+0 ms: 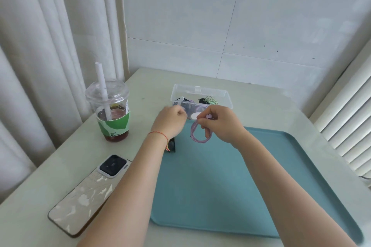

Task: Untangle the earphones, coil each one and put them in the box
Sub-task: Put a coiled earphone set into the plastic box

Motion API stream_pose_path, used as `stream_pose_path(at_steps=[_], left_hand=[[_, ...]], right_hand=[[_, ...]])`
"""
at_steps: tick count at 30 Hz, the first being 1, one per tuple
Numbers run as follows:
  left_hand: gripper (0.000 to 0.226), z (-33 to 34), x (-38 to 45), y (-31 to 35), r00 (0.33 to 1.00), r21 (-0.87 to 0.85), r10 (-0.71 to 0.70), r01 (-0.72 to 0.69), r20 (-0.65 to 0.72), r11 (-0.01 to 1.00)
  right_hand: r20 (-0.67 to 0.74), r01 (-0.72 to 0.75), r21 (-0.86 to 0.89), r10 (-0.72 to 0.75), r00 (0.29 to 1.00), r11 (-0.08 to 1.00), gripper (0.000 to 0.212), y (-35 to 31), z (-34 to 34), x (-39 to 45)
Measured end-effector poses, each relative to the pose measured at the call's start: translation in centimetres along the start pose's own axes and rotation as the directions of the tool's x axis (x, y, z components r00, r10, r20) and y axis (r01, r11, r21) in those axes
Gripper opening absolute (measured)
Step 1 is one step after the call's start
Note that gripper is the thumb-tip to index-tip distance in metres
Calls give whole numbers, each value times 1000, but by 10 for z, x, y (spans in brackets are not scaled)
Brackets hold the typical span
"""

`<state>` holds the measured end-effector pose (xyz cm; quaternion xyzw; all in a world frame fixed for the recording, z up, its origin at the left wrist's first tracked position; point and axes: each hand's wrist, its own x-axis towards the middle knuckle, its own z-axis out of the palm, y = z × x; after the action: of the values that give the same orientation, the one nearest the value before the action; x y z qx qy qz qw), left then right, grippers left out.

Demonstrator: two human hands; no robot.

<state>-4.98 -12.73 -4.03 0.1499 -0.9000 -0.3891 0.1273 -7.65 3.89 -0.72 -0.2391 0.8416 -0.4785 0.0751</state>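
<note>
Your right hand [217, 122] pinches the pink earphones [197, 133], their coil hanging over the far edge of the blue tray [241, 186], just in front of the clear box [200, 94]. Your left hand [170, 120] is curled into a fist beside it; whether it grips a cord, I cannot tell. Other earphones lie in the box on the bench [60, 166].

There is just one camera. It sits on the person's head and looks forward and down at the pale, smooth counter [60, 166]. It is close, so both bare arms reach out from the bottom edge. The left hand [170, 120] and right hand [218, 124] sit near the middle. Beyond the hands, the white tiled wall [220, 16] fills the top.
</note>
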Motion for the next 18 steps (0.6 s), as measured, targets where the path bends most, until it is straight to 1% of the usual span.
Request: stream_pose_path(at_steps=[1,2,3,4,5,6,9,11,12,13,15,16,17,18], left_hand=[[15,-2,0,-3,1000,190,-19,15,15,982],[18,-4,-1,-5,996,330,-67,43,62,943],[28,-4,-3,-5,985,420,-125,64,120,905],[39,-5,-5,-4,971,461,-167,71,170,884],[46,-5,-7,-3,965,478,-179,67,193,876],[50,-4,-8,-2,968,482,-162,50,193,875],[59,0,-9,1,977,464,-98,-1,189,886],[60,2,-10,4,973,457,-93,-15,213,889],[56,3,-10,7,967,468,-92,-30,236,883],[44,4,-11,10,961,490,-79,-63,264,869],[12,7,-11,15,954,514,-32,-131,298,848],[5,10,-9,16,953,503,-13,-147,301,851],[8,11,-8,14,956,461,6,-147,294,875],[10,14,-6,13,957,378,20,-133,290,916]], right_hand=[[6,-6,-2,6,1000,1000,7,1,1,1],[9,-11,-1,11,1000,1000,6,1,3,2],[8,-13,0,13,1000,1000,6,3,3,3],[5,-14,0,14,1000,1000,6,4,3,4],[3,-14,-1,14,1000,1000,7,5,4,5],[0,-13,-1,13,1000,1000,8,5,4,5],[-7,-9,8,9,1000,1000,5,7,1,5],[-15,-6,22,6,1000,1000,3,9,-3,5],[-17,0,25,1,1000,1000,3,10,-7,5],[-22,3,33,-2,1000,999,3,12,-10,5],[-31,9,50,-8,999,999,3,17,-19,5],[-36,14,64,-12,999,998,3,20,-24,5],[-35,23,77,-20,999,997,3,21,-27,5],[-33,32,107,-28,999,994,3,23,-31,6]])
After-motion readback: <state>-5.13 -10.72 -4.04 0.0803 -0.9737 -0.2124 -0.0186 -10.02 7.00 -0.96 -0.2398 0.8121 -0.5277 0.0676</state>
